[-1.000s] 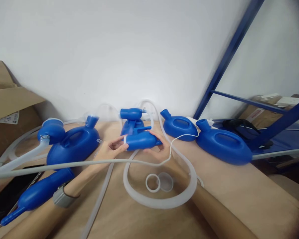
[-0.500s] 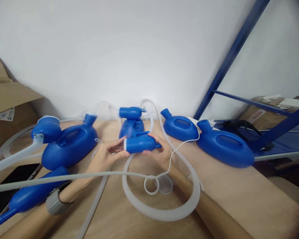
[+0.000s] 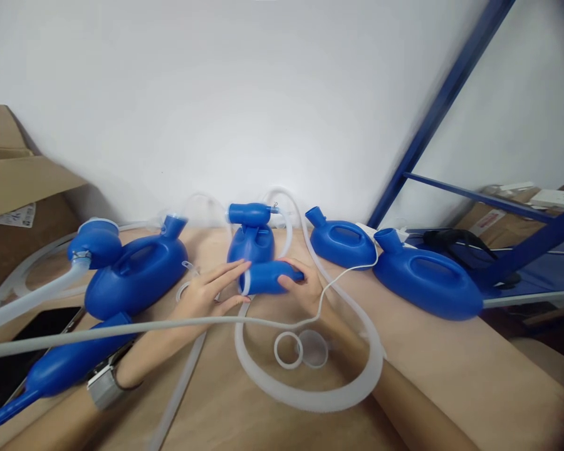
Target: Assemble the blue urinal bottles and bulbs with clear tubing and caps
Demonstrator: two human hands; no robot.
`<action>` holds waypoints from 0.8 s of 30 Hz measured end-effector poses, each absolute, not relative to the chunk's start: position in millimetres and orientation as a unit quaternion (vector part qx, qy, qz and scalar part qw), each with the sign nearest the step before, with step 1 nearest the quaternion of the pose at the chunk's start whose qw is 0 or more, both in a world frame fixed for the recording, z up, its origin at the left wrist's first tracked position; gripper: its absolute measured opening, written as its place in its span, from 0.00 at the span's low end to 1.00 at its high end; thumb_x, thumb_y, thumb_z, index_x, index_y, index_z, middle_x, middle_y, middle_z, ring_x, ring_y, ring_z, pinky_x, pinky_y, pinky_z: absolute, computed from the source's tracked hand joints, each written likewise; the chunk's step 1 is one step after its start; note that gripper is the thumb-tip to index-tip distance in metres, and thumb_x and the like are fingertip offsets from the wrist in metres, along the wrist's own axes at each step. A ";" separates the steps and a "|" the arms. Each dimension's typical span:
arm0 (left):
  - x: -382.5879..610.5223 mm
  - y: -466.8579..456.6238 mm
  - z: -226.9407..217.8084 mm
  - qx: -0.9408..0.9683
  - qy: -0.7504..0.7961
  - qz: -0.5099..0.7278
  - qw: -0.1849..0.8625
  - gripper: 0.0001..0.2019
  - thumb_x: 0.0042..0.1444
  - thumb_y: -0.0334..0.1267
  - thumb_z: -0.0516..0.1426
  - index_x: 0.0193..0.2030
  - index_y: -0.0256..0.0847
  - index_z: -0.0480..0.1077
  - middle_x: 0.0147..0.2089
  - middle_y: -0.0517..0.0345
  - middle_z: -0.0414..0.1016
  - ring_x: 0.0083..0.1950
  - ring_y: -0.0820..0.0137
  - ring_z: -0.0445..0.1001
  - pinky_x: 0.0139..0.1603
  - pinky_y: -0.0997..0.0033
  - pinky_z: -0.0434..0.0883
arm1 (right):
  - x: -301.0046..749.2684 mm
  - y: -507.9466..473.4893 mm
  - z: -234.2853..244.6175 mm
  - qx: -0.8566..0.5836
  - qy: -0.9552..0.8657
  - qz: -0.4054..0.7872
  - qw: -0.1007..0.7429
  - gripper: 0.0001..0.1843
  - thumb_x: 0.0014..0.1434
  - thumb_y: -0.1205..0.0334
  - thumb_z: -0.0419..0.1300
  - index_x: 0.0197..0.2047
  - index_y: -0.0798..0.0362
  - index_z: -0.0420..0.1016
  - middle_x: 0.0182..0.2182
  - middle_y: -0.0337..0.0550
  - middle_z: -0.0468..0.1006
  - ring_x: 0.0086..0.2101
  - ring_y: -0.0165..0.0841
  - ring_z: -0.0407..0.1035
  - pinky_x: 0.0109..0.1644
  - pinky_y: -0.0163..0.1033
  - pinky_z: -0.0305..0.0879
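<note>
My right hand (image 3: pixel 305 285) grips the narrow end of a blue plastic urinal funnel (image 3: pixel 267 278), which lies sideways above the table. A white ring (image 3: pixel 246 282) rims its wide end, on the left. My left hand (image 3: pixel 216 293) is at that rim, thumb and fingers apart, fingertips at or very near the ring. Right behind stands a blue urinal bottle (image 3: pixel 237 247) with another funnel (image 3: pixel 250 214) lying on top of it, a hose on its narrow end. Below my hands are a loose white ring (image 3: pixel 288 350) and a translucent disc (image 3: pixel 314 349).
Blue urinal bottles stand at left (image 3: pixel 136 279) and right (image 3: pixel 427 282). Another funnel (image 3: pixel 70 363) lies over a phone (image 3: pixel 32 338) at front left. A clear hose (image 3: pixel 310 401) loops across the table (image 3: pixel 455 382). A thin white cable (image 3: pixel 169 324) crosses in front. A cardboard box (image 3: pixel 23 188) is far left.
The funnel has rolled so its upper strap no longer shows, and its wide end now faces me more. My left hand's fingers have straightened at the rim; the right hand keeps its hold.
</note>
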State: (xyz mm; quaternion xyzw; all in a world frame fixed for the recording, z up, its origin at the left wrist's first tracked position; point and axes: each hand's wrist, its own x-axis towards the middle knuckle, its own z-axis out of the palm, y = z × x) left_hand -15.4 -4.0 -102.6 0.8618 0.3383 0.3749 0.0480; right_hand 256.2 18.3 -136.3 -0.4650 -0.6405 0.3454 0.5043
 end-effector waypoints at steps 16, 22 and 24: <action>-12.4 9.7 -96.3 0.765 0.457 0.268 0.368 0.31 0.51 0.58 0.70 0.57 0.41 0.77 0.46 0.50 0.86 0.46 0.54 0.85 0.48 0.57 0.82 | 316.2 76.4 -168.0 -0.586 -0.543 0.154 0.582 0.49 0.61 0.35 0.61 0.77 0.49 0.52 0.67 0.59 0.63 0.65 0.50 0.63 0.70 0.61 0.62; -12.4 6.6 -103.5 0.805 0.373 0.177 0.425 0.32 0.56 0.55 0.69 0.63 0.43 0.73 0.54 0.50 0.84 0.53 0.57 0.82 0.55 0.61 0.78 | 360.1 92.7 -161.3 -0.701 -0.579 -0.059 0.413 0.50 0.64 0.42 0.58 0.79 0.59 0.46 0.78 0.69 0.36 0.76 0.63 0.32 0.75 0.72 0.39; -11.4 5.7 -107.9 0.811 0.361 0.161 0.431 0.32 0.59 0.55 0.67 0.66 0.44 0.71 0.56 0.50 0.83 0.56 0.57 0.82 0.58 0.61 0.76 | 371.7 95.7 -158.3 -0.734 -0.572 -0.088 0.356 0.48 0.66 0.44 0.56 0.79 0.60 0.46 0.78 0.69 0.35 0.76 0.65 0.29 0.74 0.75 0.37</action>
